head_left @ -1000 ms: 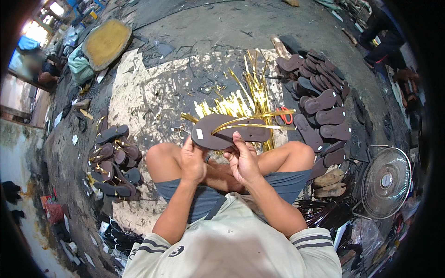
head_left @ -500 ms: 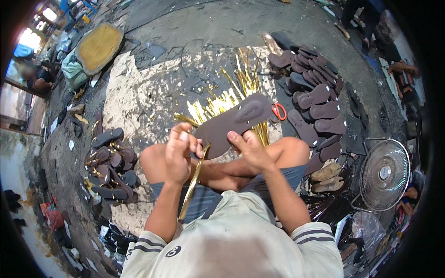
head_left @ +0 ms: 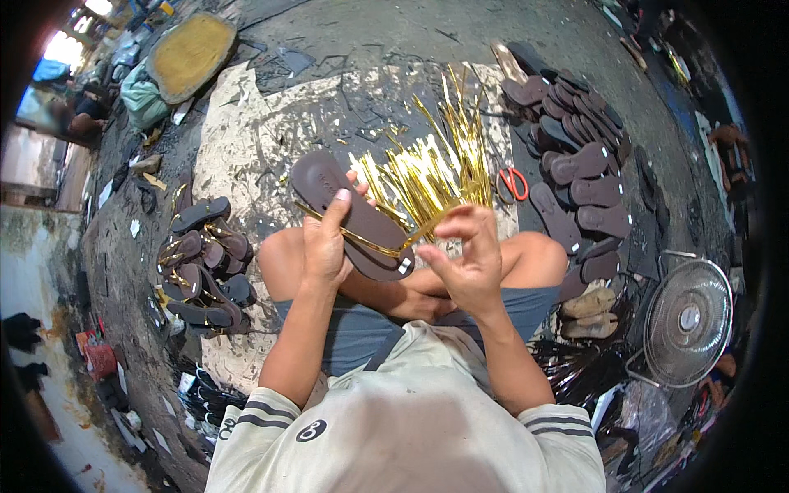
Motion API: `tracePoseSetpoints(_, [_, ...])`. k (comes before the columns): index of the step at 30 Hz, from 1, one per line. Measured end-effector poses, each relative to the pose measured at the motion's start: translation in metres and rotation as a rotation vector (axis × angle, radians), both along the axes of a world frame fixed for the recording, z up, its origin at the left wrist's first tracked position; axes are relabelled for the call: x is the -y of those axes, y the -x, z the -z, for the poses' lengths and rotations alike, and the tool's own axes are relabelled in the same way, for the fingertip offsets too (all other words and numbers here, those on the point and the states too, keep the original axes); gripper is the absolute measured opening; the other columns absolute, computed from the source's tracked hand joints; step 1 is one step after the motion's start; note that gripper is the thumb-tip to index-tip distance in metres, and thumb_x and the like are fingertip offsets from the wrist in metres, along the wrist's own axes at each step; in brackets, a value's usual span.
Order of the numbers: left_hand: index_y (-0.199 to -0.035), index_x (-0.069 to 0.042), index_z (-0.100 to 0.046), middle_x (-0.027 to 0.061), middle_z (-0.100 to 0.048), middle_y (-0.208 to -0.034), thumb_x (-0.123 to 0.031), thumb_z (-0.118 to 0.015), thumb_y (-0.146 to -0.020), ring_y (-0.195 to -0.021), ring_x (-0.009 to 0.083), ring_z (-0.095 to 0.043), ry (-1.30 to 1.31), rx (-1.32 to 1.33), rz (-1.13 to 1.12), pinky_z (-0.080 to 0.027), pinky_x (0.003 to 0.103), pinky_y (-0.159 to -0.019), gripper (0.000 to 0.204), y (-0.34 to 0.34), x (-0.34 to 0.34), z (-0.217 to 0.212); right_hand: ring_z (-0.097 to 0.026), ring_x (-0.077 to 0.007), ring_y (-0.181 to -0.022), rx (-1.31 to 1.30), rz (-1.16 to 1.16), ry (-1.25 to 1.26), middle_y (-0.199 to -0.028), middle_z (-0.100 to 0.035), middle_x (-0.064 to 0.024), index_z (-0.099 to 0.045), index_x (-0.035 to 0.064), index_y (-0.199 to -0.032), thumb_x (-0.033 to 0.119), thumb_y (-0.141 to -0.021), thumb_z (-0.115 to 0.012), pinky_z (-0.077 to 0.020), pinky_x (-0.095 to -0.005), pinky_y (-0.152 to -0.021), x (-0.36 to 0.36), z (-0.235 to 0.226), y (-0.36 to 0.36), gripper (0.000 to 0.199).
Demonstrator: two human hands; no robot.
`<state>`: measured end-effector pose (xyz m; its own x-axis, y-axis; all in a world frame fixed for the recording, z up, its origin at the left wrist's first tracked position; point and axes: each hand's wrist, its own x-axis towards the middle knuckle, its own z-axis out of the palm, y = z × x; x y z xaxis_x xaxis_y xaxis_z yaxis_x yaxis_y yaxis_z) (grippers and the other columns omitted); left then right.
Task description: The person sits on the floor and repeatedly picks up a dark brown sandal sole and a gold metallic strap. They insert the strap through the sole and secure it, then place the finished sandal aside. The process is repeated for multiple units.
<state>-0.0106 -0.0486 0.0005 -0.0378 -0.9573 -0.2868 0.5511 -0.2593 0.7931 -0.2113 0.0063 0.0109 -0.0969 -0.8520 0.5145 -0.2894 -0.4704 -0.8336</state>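
My left hand (head_left: pixel 327 238) is closed round a dark brown sandal sole (head_left: pixel 366 218), thumb on top and fingers underneath. The sole slants from upper left to lower right above my crossed legs, with a small white tag at its lower end. A narrow gold strap (head_left: pixel 370 245) crosses the sole under my left hand and passes through it near the tagged end. From there the strap rises to the curled fingers of my right hand (head_left: pixel 470 246), which hold it; the thumb stands apart. Behind the sole lies a spread bundle of gold strips (head_left: pixel 423 177).
Red-handled scissors (head_left: pixel 514 185) lie right of the strips on a stained pale sheet (head_left: pixel 222 140). Brown soles (head_left: pixel 579 164) are piled at right, near a round fan (head_left: pixel 689 316). Sandals with gold straps (head_left: pixel 201 279) are heaped at left. A wood-topped block (head_left: pixel 193 57) stands at far left.
The sole has passed from my right hand to my left and turned, its tagged end now at lower right. The strap, formerly hanging at my left hand, now crosses the sole to my right hand.
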Motion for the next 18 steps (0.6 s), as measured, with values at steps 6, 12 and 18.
tracePoseSetpoints(6, [-0.123,0.004,-0.061,0.0125,-0.07,-0.113,-0.004,-0.066,-0.094,-0.096,0.0197,-0.069,0.1,0.183,0.116,-0.059,0.034,-0.085,0.031,0.014,-0.022,-0.001,-0.064,-0.0137,-0.071,0.168,0.014,-0.54,-0.084,-0.069,-0.0069,-0.067,0.0039,-0.1,0.011,-0.093,-0.071,-0.052,-0.0297,-0.065,0.033,-0.015,-0.005,0.011])
tracePoseSetpoints(12, [-0.108,0.002,-0.069,0.0036,-0.072,-0.099,-0.007,-0.071,-0.095,-0.084,0.0088,-0.066,0.258,0.379,0.034,-0.055,0.025,-0.075,0.016,0.017,-0.029,-0.008,-0.07,-0.0311,-0.071,-0.225,-0.007,-0.282,-0.084,-0.07,-0.014,-0.066,0.0031,-0.093,0.011,-0.087,-0.071,-0.0546,-0.0403,-0.063,0.022,-0.025,-0.018,0.011])
tracePoseSetpoints(18, [-0.11,0.002,-0.068,0.0052,-0.071,-0.097,-0.005,-0.069,-0.095,-0.082,0.0077,-0.065,0.379,0.613,0.075,-0.054,0.024,-0.072,0.016,0.019,-0.037,-0.014,-0.069,-0.0271,-0.07,-0.353,-0.004,-0.322,-0.083,-0.07,-0.0137,-0.064,0.0007,-0.092,0.011,-0.087,-0.073,-0.0548,-0.0377,-0.061,0.021,-0.026,-0.022,0.015])
